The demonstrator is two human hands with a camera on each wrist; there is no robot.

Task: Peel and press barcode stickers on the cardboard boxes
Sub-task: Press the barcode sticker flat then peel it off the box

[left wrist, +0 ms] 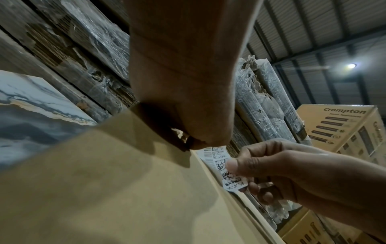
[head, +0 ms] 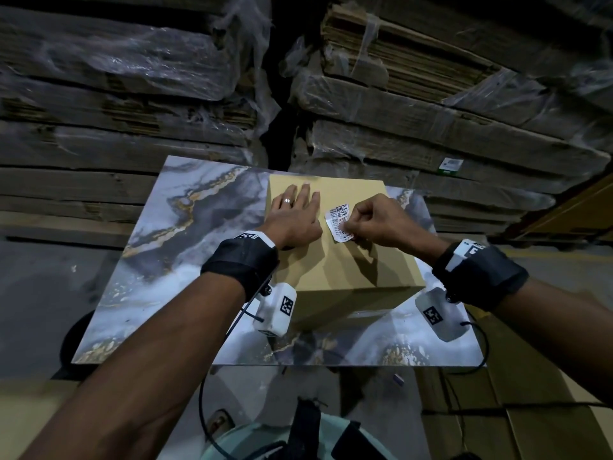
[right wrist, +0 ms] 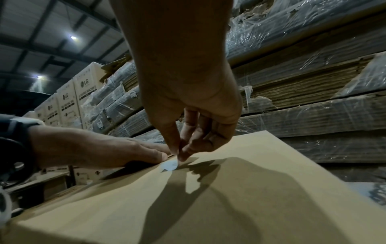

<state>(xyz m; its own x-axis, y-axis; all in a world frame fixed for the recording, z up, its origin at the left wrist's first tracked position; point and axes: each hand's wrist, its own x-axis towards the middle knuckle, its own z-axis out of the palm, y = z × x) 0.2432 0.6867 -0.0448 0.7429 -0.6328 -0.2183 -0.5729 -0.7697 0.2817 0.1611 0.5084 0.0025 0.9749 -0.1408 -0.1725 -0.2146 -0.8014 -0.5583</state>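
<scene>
While left hand point(head: 295, 210) lies flat on box point(head: 358, 260), right-hand fingers point(head: 360, 224) pinch sticker point(head: 338, 220) before wrapped stacks point(head: 132, 78).

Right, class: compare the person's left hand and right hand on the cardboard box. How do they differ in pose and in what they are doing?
The left hand lies flat with straight fingers; the right hand is curled.
The left hand holds nothing and presses on the cardboard box; the right hand pinches the barcode sticker.
The left hand sits toward the box's left edge; the right hand is nearer the middle.
Both are over the box top, and both wrists wear a black band.
</scene>
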